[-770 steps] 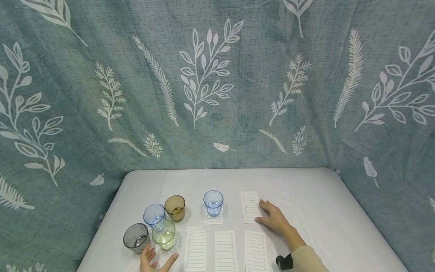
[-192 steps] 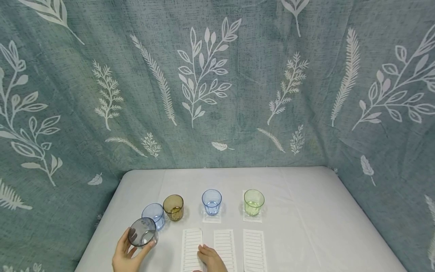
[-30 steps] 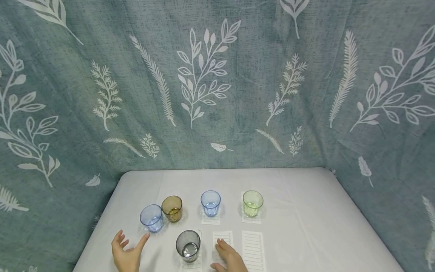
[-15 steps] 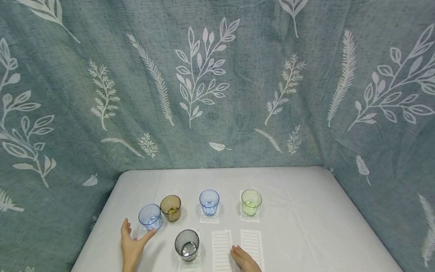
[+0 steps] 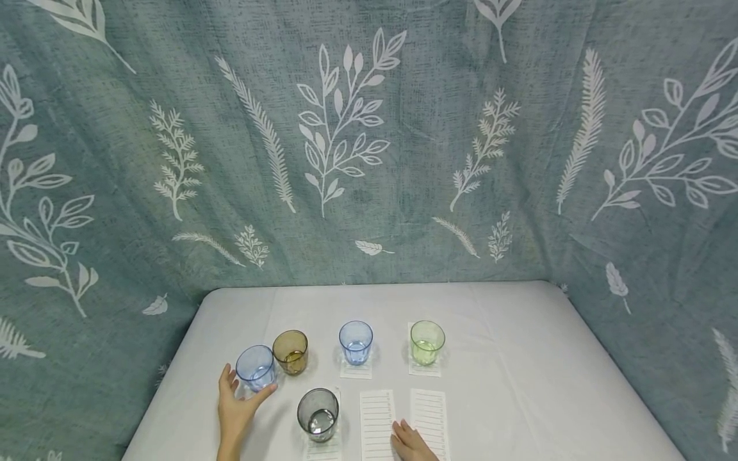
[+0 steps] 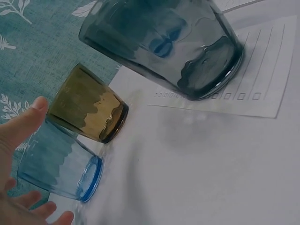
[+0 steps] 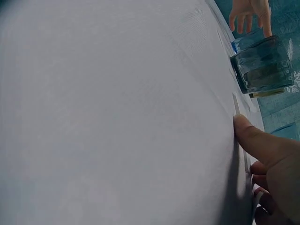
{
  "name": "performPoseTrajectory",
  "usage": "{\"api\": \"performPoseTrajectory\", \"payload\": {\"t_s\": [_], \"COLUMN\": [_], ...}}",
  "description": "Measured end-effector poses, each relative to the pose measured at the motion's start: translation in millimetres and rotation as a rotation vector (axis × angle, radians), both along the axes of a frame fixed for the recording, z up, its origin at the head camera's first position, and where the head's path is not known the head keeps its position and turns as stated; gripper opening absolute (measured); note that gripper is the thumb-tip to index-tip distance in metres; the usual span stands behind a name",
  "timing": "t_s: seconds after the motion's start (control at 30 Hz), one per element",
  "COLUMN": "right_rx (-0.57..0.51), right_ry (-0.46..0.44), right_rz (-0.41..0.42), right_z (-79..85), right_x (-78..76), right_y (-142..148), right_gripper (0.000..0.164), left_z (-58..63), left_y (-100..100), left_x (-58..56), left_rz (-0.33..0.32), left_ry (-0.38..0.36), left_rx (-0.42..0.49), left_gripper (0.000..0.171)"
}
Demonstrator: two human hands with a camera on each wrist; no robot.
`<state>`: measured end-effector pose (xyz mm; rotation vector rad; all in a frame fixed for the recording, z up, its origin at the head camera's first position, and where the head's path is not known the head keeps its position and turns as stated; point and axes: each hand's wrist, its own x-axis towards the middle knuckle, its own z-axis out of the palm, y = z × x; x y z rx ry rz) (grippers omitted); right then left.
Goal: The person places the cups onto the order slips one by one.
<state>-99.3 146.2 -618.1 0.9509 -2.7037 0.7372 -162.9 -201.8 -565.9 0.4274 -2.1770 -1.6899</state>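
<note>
My left hand [image 5: 237,406] is spread around the near side of a blue glass [image 5: 256,367], thumb and fingers apart on either side of it. In the left wrist view the thumb [image 6: 29,123] is up by the rim and the other fingers are below the glass. A brown glass [image 5: 291,353] stands right beside the blue one. The grey glass [image 5: 318,416] stands on a lined paper card [image 5: 323,453]. My right hand [image 5: 412,443] lies low between two more lined cards, a middle one [image 5: 377,426] and a right one [image 5: 428,416], its fingers relaxed.
At the back of the white-covered table [image 5: 519,384], a second blue glass [image 5: 355,344] and a green glass [image 5: 426,344] each stand on a card. A leaf-patterned teal curtain [image 5: 426,147] rises behind the table and along both sides.
The grey glass has gone from the left group onto the left card, and earlier the green one onto the back right card. My left hand has moved to the blue glass; my right has shifted right.
</note>
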Motion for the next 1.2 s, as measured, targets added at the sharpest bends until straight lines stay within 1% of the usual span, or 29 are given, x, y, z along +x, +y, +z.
{"api": "performPoseTrajectory", "payload": {"t_s": [0.1,0.17,0.23,0.27,0.3,0.4,0.47,0.5,0.53,0.6,0.67,0.7,0.77,0.9,0.97,1.1,1.2], "right_rx": [0.023,0.035,0.033,0.022,0.006,-0.03,-0.047,-0.055,-0.064,-0.082,-0.075,-0.078,-0.06,-0.034,-0.036,-0.044,-0.046], "right_ry": [-0.088,-0.111,-0.08,-0.048,0.007,0.256,0.4,0.444,0.46,0.43,0.397,0.388,0.406,0.49,0.49,0.45,0.413], "right_rz": [-0.001,-0.01,-0.01,-0.009,-0.004,0.042,0.069,0.076,0.078,0.06,0.041,0.028,0.029,0.071,0.08,0.062,0.041], "right_z": [7.6,11.6,10.7,8.4,4.6,-10.4,-20.9,-22.4,-22.7,-21.0,-18.1,-13.1,-11.6,-13.3,-16.3,-19.3,-18.2], "right_x": [-0.1,0.5,0.1,0.2,-0.4,-4.6,-7.5,-8.2,-8.1,-6.4,-4.4,-2.7,-2.3,-5.0,-6.4,-5.6,-3.7], "right_y": [-0.8,-1.9,-3.5,-4.4,-5.6,-8.5,-8.7,-9.2,-9.6,-10.2,-10.3,-11.3,-11.3,-10.3,-9.8,-9.6,-9.5], "right_gripper": [0.067,0.07,0.071,0.072,0.072,0.07,0.068,0.067,0.067,0.066,0.066,0.067,0.068,0.069,0.067,0.06,0.06], "left_z": [0.1,0.2,-0.2,-0.8,-1.4,-4.1,-6.0,-6.8,-7.4,-8.3,-8.4,-8.3,-8.0,-7.3,-7.6,-7.4,-7.0], "left_y": [1.3,2.3,3.1,3.5,3.8,4.3,4.5,4.6,4.7,4.9,4.9,4.8,4.7,4.5,4.8,6.4,7.1], "left_x": [-0.9,-1.4,-1.9,-2.3,-2.8,-4.3,-4.8,-5.0,-5.1,-5.5,-5.9,-6.1,-6.4,-6.3,-6.4,-6.4,-6.3], "left_rz": [0.001,-0.001,-0.002,-0.003,-0.002,0.002,0.006,0.009,0.011,0.012,0.013,0.013,0.01,0.008,0.01,0.02,0.017], "left_ry": [-0.008,-0.009,-0.001,0.003,0.007,0.016,0.02,0.022,0.025,0.026,0.025,0.024,0.021,0.018,0.019,0.024,0.026], "left_rx": [-0.012,-0.014,-0.009,-0.007,-0.005,-0.008,-0.011,-0.012,-0.013,-0.011,-0.011,-0.009,-0.007,-0.001,0.005,0.022,0.04], "left_gripper": [0.109,0.109,0.109,0.109,0.108,0.107,0.105,0.104,0.104,0.103,0.103,0.104,0.104,0.104,0.103,0.101,0.1]}}
